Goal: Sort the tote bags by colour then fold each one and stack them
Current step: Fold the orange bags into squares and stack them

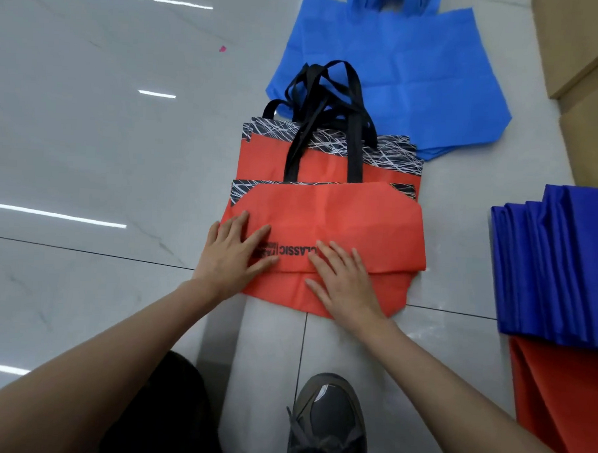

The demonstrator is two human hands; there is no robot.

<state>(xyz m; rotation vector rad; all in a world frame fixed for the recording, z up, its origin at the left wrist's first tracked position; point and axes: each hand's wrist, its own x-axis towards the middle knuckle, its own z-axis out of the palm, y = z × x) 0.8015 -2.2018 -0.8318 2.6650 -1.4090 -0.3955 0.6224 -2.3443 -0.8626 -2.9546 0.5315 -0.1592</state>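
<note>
Crouched over the red tote bags (327,162), piled on the grey tiled floor (88,148) with black handles (326,124) pointing away. Worked on the top red bag (352,218), lying doubled over itself with black print showing upside down. Pressed it down with left hand (236,254) by its left edge and right hand (343,279) across the near fold line. Kept all fingers straight and spread, flat on the cloth, with nothing pinched or curled round.

Judged the step as folding, partway through 1 bag: at least 1 fold made and the crease under pressure from both palms. Could not tell whether the strip of red at the near edge belonged to this bag or the one beneath.

Judged sorting largely done, going by 3 other groups:
- light blue tote bags (393,76), spread unfolded just beyond the red pile
- dark blue folded stack (556,265), well apart to the right
- folded red stack (564,392), right beside the dark blue one and nearer

Next, probably:
- called for another fold across the width
- then a pinch at both ends and a carry rightward onto the folded red stack

Thin, limp cloth, so likely to spring open unless held at the crease while lifted.
</note>
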